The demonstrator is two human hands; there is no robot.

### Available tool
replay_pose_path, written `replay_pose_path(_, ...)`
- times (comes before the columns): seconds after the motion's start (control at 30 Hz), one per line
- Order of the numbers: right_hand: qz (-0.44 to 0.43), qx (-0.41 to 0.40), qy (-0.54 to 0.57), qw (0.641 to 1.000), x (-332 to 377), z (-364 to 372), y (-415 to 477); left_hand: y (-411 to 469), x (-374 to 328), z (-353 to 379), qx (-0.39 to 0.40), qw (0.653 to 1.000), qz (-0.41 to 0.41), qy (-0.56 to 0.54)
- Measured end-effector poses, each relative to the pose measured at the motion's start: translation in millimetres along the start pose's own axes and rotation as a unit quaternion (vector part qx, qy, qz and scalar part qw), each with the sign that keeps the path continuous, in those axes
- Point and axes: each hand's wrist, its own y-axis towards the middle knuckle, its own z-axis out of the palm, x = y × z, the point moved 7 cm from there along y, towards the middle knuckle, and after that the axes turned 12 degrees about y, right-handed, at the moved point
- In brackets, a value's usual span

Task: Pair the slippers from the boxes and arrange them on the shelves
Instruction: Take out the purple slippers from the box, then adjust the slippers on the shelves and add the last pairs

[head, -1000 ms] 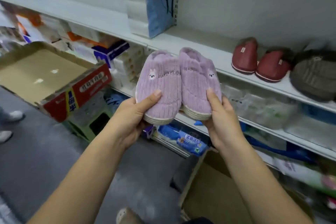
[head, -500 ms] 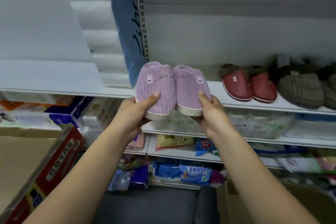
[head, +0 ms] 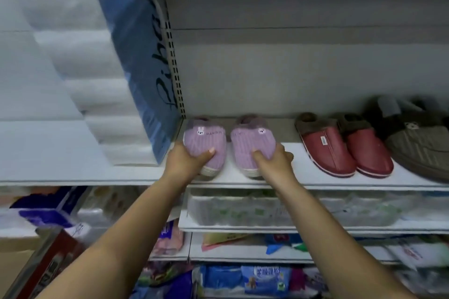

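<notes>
Left hand (head: 187, 160) curls round the toe of the left purple slipper (head: 204, 143); right hand (head: 274, 162) likewise grips the right purple slipper (head: 250, 143); both on the shelf (head: 303, 177), toes near its front edge, beside the red slippers (head: 325, 150); risk: released too far forward, the pair may tip off.

Shelf (head: 303, 173) holds purple slippers (head: 206, 144), red slippers (head: 325, 150), grey slipper (head: 420, 148).

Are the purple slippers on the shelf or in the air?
On the shelf: both slippers sit flat, left hand and right hand gripping the toes.
</notes>
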Motion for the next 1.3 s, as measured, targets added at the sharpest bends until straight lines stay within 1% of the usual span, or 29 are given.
replay_pose_path(0.03, -0.012, 0.002, -0.024, 1.000, -0.5, 3.8, 7.9, 9.9, -2.2, 4.6, -0.009, 0.998, 0.023, 0.066)
replay_pose_path(0.1, -0.031, -0.006, -0.103, 0.994, 0.4, 8.3, 22.2, 23.5, -4.4, 17.0, 0.021, 0.987, 0.036, 0.156)
replay_pose_path(0.17, -0.053, -0.014, -0.169, 0.984, 1.7, 11.8, 33.8, 32.9, -1.6, 29.3, 0.053, 0.973, 0.056, 0.216)
replay_pose_path(0.2, -0.063, -0.010, -0.177, 0.982, 2.8, 14.3, 38.6, 35.7, -1.1, 32.3, 0.056, 0.970, 0.068, 0.225)
replay_pose_path(0.33, -0.121, 0.023, -0.153, 0.980, 9.2, 23.2, 49.9, 47.2, -2.9, 31.0, 0.055, 0.969, 0.111, 0.213)
replay_pose_path(0.43, -0.138, 0.041, -0.143, 0.979, 9.5, 20.6, 50.9, 50.5, -1.7, 23.6, 0.066, 0.961, 0.139, 0.231)
replay_pose_path(0.57, -0.147, 0.057, -0.121, 0.980, 8.0, 21.5, 47.3, 44.0, -3.4, 16.6, 0.069, 0.960, 0.176, 0.206)
replay_pose_path(0.67, -0.155, 0.038, -0.113, 0.981, 11.8, 23.6, 55.1, 46.8, -4.1, 9.7, 0.089, 0.963, 0.174, 0.188)
replay_pose_path(0.73, -0.141, 0.030, -0.116, 0.983, 12.5, 28.9, 61.1, 49.2, -3.2, 5.2, 0.114, 0.962, 0.167, 0.182)
replay_pose_path(0.83, -0.144, 0.042, -0.113, 0.982, 11.2, 45.4, 57.7, 49.2, 0.3, 2.2, 0.134, 0.961, 0.157, 0.185)
replay_pose_path(0.93, -0.155, 0.060, -0.103, 0.981, 11.7, 51.0, 53.9, 49.7, 1.3, 3.3, 0.133, 0.962, 0.143, 0.190)
replay_pose_path(1.0, -0.163, 0.066, -0.101, 0.979, 16.1, 40.7, 54.2, 48.1, -5.4, 4.4, 0.096, 0.967, 0.146, 0.187)
replay_pose_path(1.1, -0.198, 0.026, -0.111, 0.974, 32.6, 2.4, 43.7, 33.8, -37.4, 9.4, -0.024, 0.958, 0.204, 0.200)
replay_pose_path(1.13, -0.224, -0.002, -0.102, 0.969, 40.7, -16.4, 36.2, 25.5, -51.9, 16.1, -0.044, 0.953, 0.232, 0.190)
replay_pose_path(1.17, -0.256, -0.037, -0.090, 0.962, 48.3, -38.2, 27.9, 18.0, -66.5, 26.8, -0.044, 0.947, 0.263, 0.177)
replay_pose_path(1.23, -0.311, -0.120, -0.082, 0.939, 60.1, -89.1, 11.3, 2.9, -95.4, 58.8, -0.014, 0.931, 0.329, 0.159)
replay_pose_path(1.27, -0.320, -0.158, -0.092, 0.930, 60.7, -115.1, 6.9, -4.1, -108.1, 78.3, 0.011, 0.922, 0.354, 0.155)
replay_pose_path(1.3, -0.308, -0.192, -0.106, 0.926, 55.5, -140.8, 7.2, -12.0, -120.5, 98.0, 0.037, 0.915, 0.372, 0.154)
